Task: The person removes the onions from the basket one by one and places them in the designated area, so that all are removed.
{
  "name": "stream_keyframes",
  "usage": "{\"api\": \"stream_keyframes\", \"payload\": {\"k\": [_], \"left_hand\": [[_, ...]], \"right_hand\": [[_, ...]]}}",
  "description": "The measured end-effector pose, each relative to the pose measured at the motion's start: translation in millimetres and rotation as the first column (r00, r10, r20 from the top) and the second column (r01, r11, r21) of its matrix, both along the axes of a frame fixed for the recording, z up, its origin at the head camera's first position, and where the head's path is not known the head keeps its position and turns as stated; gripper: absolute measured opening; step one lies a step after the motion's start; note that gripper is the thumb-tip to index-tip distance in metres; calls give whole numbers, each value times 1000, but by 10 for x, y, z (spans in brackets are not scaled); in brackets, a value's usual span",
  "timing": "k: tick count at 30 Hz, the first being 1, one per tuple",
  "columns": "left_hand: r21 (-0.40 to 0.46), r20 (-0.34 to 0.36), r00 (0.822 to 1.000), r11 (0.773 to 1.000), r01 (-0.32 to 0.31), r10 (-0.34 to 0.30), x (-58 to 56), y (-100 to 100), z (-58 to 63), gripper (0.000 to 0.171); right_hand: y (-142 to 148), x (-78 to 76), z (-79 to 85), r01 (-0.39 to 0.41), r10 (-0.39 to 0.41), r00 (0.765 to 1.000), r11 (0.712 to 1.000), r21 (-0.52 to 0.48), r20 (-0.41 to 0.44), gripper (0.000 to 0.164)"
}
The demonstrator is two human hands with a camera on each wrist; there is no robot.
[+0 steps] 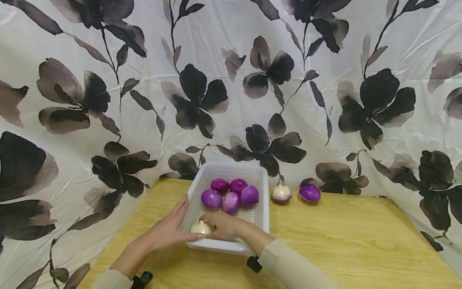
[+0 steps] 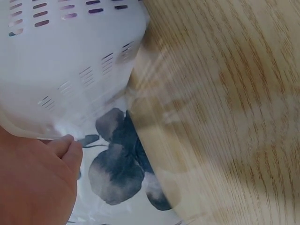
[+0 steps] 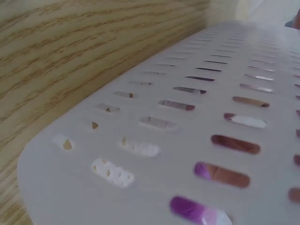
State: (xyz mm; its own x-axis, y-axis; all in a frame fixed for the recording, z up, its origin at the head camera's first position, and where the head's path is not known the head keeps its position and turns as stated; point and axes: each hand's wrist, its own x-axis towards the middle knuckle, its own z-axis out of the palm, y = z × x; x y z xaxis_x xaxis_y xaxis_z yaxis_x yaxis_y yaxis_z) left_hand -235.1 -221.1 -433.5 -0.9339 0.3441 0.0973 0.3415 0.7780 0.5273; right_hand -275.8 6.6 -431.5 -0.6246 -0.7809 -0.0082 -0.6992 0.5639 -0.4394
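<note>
A white onion (image 1: 202,227) with a glossy skin is in the near left corner of a white plastic basket (image 1: 266,216). My right hand (image 1: 225,225) reaches in over the front rim and grips this onion, its fingers curled over the far side. Spread along the basket's left wall, my left hand (image 1: 171,226) touches the rim with straight fingers, its thumb lying at the front left corner. Farther back in the basket sit several purple onions (image 1: 231,202). Through wall slots in the right wrist view, bits of purple onion (image 3: 187,208) show; the right hand is mostly hidden there.
Right of the basket, a whitish onion with a purple tinge (image 1: 281,194) and a purple onion (image 1: 309,193) sit near the back edge of the wooden table (image 1: 343,237). A flower-print cloth (image 1: 216,136) hangs behind the table and along its sides.
</note>
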Motion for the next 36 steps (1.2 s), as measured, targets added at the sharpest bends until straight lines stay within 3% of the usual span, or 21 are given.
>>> {"api": "stream_keyframes", "payload": {"k": [3,8,12,15,22,28,36], "left_hand": [[10,7,1000,1000,7,-7,23,-4,-45,126],[4,-3,1000,1000,12,-12,40,0,-109,124],[-5,-11,1000,1000,14,-14,10,20,-98,124],[-7,-9,1000,1000,8,-8,-5,25,-64,125],[9,0,1000,1000,-2,2,21,1,-46,128],[-7,-17,1000,1000,-2,2,38,-20,-37,128],[9,-24,1000,1000,-1,2,1,3,-41,128]], "right_hand": [[1,20,-40,-29,29,999,1000,-7,21,49],[4,36,-87,-58,58,998,998,4,-26,48],[40,2,-48,-18,17,999,1000,-24,-48,48],[75,-23,20,8,-13,999,995,-103,-39,51],[203,82,194,106,-106,994,949,-296,15,66],[368,176,294,143,-152,988,931,-337,-1,71],[618,119,308,129,-157,987,916,-379,-43,59]]}}
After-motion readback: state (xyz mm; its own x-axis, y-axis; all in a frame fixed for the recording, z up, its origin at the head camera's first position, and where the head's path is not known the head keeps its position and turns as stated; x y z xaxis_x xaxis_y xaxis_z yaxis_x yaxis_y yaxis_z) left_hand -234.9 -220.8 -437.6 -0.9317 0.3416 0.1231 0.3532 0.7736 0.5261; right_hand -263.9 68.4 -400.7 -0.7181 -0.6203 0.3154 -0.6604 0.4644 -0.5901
